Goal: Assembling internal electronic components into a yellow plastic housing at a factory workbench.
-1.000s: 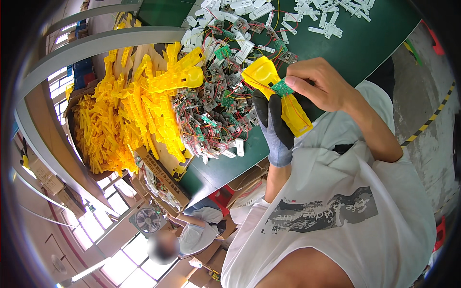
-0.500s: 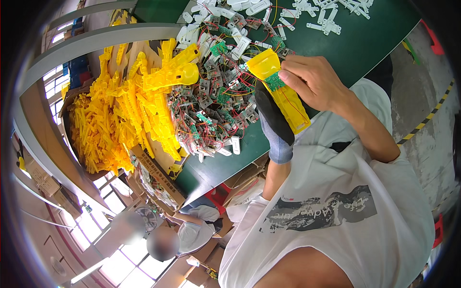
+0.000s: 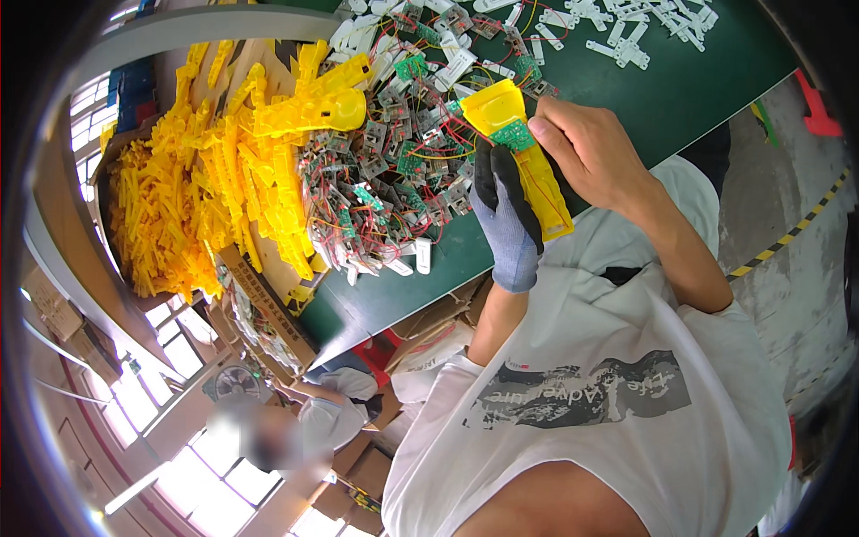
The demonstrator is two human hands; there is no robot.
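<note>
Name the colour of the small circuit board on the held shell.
Green, against the yellow shell; head view.

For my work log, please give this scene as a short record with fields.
left hand: gloved left hand holds the yellow plastic housing
right hand: bare right hand presses the small green circuit board onto the housing
table: green table
nearby: pile of wired circuit boards; heap of yellow housings; white plastic parts

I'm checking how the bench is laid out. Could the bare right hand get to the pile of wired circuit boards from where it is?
Probably yes. The right hand rests on the yellow casing right beside the circuit boards, with nothing between them on the green table. It would have to let go of the casing first.
</note>
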